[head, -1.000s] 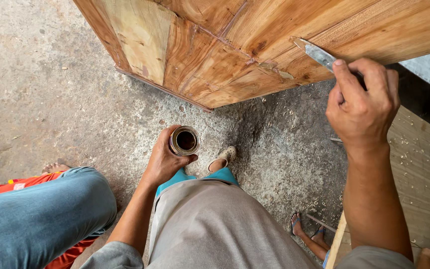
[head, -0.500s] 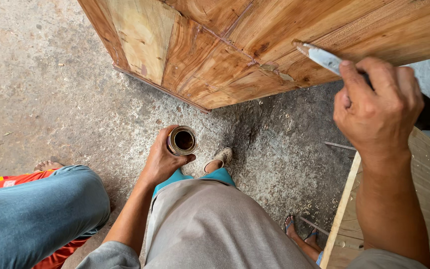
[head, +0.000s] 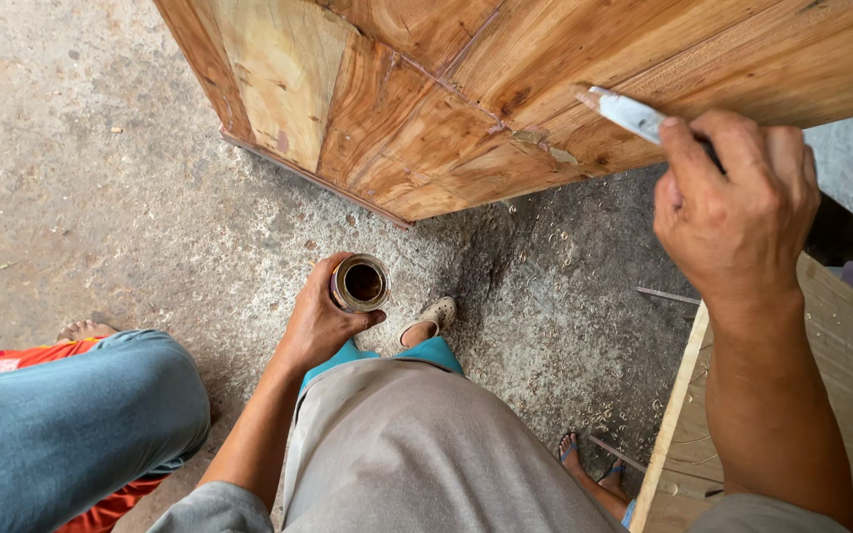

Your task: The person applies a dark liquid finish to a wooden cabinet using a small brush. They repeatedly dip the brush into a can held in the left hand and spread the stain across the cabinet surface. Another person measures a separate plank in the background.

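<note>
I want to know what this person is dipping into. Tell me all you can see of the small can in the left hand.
The small can is round, with a metal-looking rim and an open top showing dark brown liquid or residue inside. It is held upright, low above the concrete floor, in the grip of the left hand, whose fingers wrap its side. Nothing else touches it.

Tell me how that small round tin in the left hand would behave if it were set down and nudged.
The small tin is open-topped with dark liquid inside, so a tip would likely spill it. Its round metal wall looks rigid, and on its side it would probably roll. The left hand wraps it easily, suggesting it is fairly light.
</note>
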